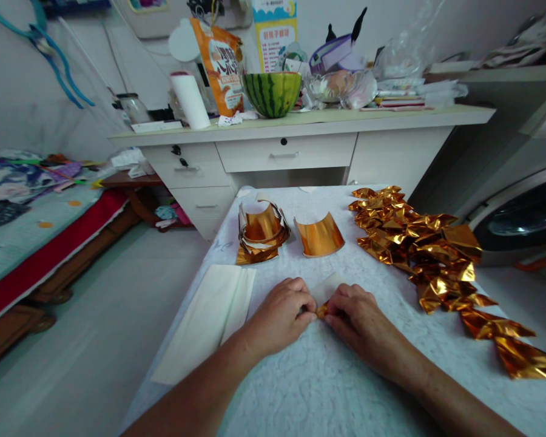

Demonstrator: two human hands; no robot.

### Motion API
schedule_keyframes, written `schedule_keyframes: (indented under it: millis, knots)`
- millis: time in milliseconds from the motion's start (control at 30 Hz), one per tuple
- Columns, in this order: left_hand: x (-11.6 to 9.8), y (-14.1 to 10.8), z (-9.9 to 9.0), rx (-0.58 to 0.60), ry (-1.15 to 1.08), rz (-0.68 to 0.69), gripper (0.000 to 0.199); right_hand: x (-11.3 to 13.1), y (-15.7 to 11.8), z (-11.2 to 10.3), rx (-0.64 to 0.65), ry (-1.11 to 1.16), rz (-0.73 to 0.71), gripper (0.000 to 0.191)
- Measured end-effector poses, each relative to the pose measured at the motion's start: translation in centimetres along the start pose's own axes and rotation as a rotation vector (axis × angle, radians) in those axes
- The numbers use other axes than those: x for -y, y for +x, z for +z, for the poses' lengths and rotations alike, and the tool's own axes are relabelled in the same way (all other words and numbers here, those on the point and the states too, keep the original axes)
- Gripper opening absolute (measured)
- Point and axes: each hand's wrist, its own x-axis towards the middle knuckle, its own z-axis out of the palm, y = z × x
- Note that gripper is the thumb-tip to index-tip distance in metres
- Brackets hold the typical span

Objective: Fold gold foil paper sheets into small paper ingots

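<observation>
Both hands meet over the middle of the cloth-covered table. My left hand pinches the left end of a small gold and white piece of paper. The other end is between the fingers of my right hand. Most of that piece is hidden by my fingers; a pale part sticks up behind them. Beyond my hands lie a curled stack of gold sheets and a single curved gold sheet. White paper sheets lie left of my left hand.
Folded gold foil pieces are heaped along the table's right side. Behind the table is a white desk with a watermelon half, an orange bag and a white roll. A bed stands left, a washing machine right.
</observation>
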Motion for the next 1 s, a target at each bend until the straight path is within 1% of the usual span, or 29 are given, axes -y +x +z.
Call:
schedule_keyframes:
  millis: [133,267,500,733,1000]
  knots:
    - [0.1,0.0,0.1,-0.019,-0.006,-0.025,0.005,-0.1,-0.1,0.2,-0.035,0.024,-0.002,0.012]
    - [0.2,0.0,0.1,-0.02,-0.004,-0.029,0.008,-0.3,-0.1,0.4,-0.054,0.052,0.011,0.013]
    - [-0.1,0.0,0.1,-0.022,0.018,-0.033,0.01,0.0,0.1,0.6,-0.075,0.029,0.024,0.017]
    - [-0.4,-0.2,0.7,-0.077,0.067,-0.084,0.009,0.1,0.4,0.9,-0.109,-0.01,0.041,0.015]
    - [-0.2,-0.2,1.6,-0.144,0.097,-0.119,0.009,0.0,0.5,1.3,-0.116,-0.044,0.052,0.015]
